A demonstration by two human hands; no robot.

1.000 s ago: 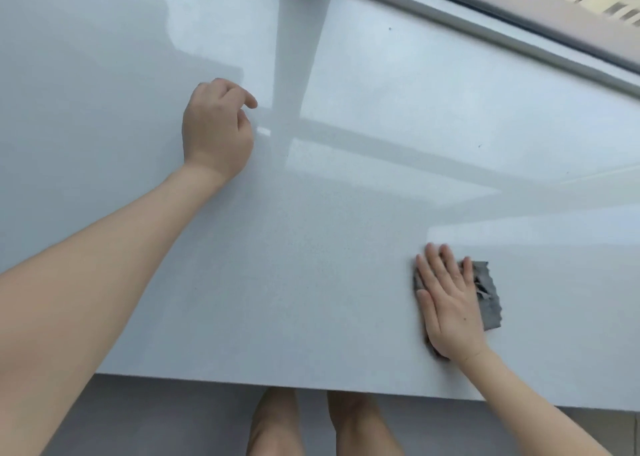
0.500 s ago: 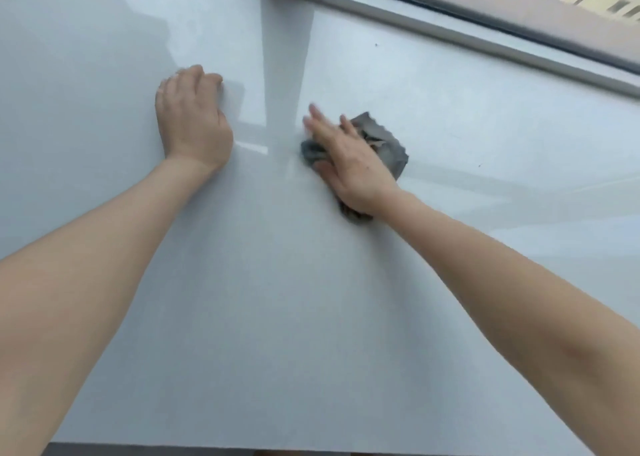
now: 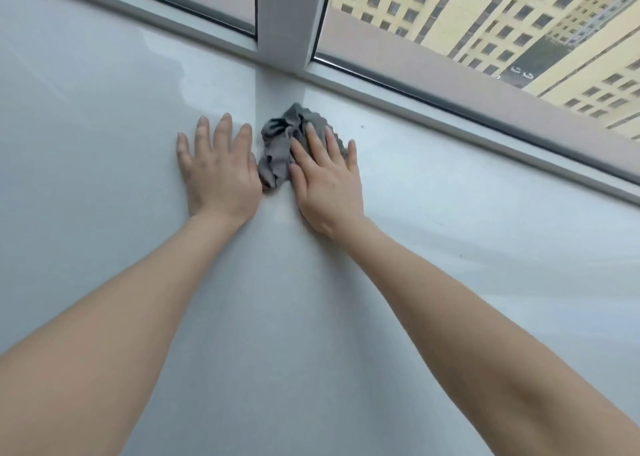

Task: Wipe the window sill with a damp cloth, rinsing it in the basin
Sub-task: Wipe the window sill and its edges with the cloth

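A pale grey sill [image 3: 104, 116] is seen from above, with two bare forearms stretched across it towards the window. The left hand [image 3: 218, 164] is laid flat on the sill, fingers straight and slightly spread, nothing held. Just beside it, the right hand [image 3: 325, 175] is pressed flat on a crumpled grey cloth [image 3: 277, 143], fingers straight. The cloth is bunched between the two hands and touches the left one; it lies near the white frame [image 3: 287, 22], below its upright post. Yellow buildings [image 3: 502, 15] are seen through the glass.
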